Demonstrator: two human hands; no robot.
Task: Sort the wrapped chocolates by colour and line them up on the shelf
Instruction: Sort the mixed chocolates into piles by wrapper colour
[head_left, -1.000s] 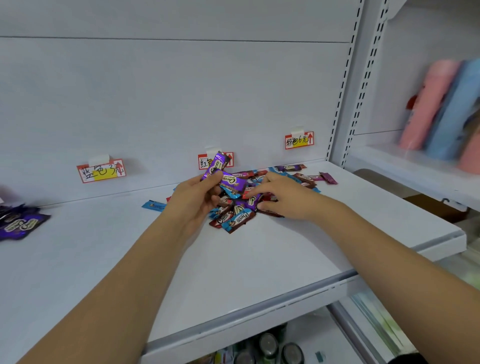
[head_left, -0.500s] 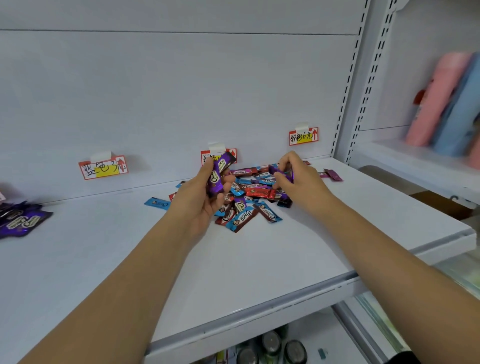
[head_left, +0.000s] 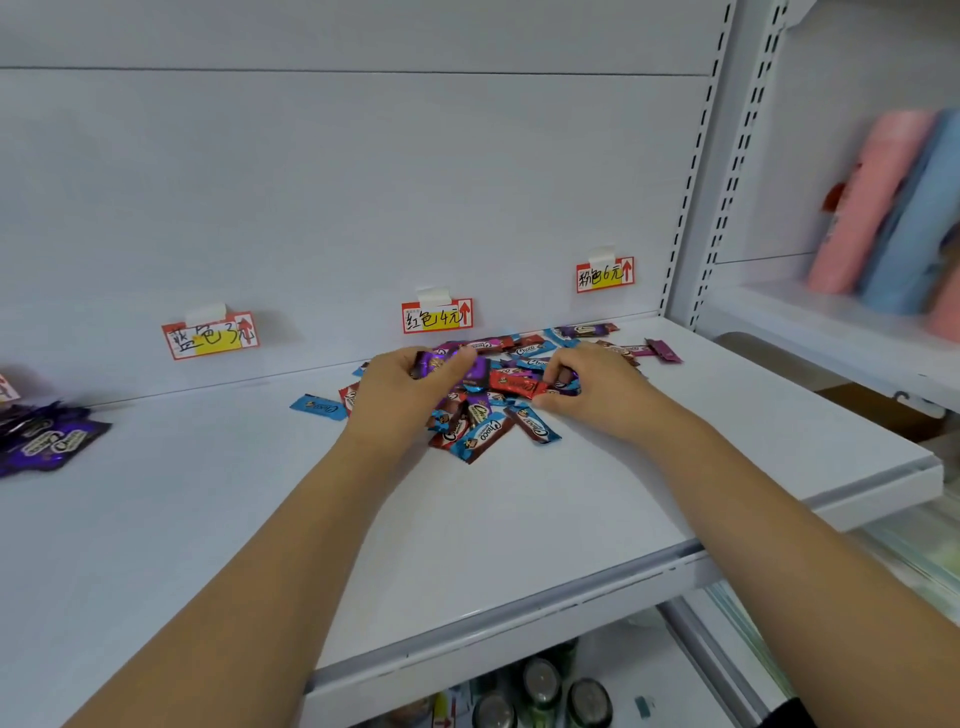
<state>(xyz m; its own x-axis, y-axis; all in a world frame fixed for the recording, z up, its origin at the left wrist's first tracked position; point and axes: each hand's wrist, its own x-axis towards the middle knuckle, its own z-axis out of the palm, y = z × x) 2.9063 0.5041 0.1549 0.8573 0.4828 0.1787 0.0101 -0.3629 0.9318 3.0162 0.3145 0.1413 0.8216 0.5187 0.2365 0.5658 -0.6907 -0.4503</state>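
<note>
While the left hand (head_left: 410, 384) grips gathered purple foil-wrapped chocolates (head_left: 447, 364), seemingly to collect one colour, the right hand (head_left: 587, 384) pinches another from the mixed pile (head_left: 488, 421).

Two hands, the left hand (head_left: 402, 387) and the right hand (head_left: 597, 387), reach into one mixed heap of wrapped chocolates (head_left: 498, 395) at mid-frame, too overlapped to count. One blue chocolate (head_left: 318, 406) lies apart left of the heap, and one purple pile (head_left: 44, 439) sits at the left edge. Three price tags (head_left: 437, 315) hang on the back wall, with part of a fourth at the far left edge; three cans (head_left: 540, 680) show at the bottom.
</note>
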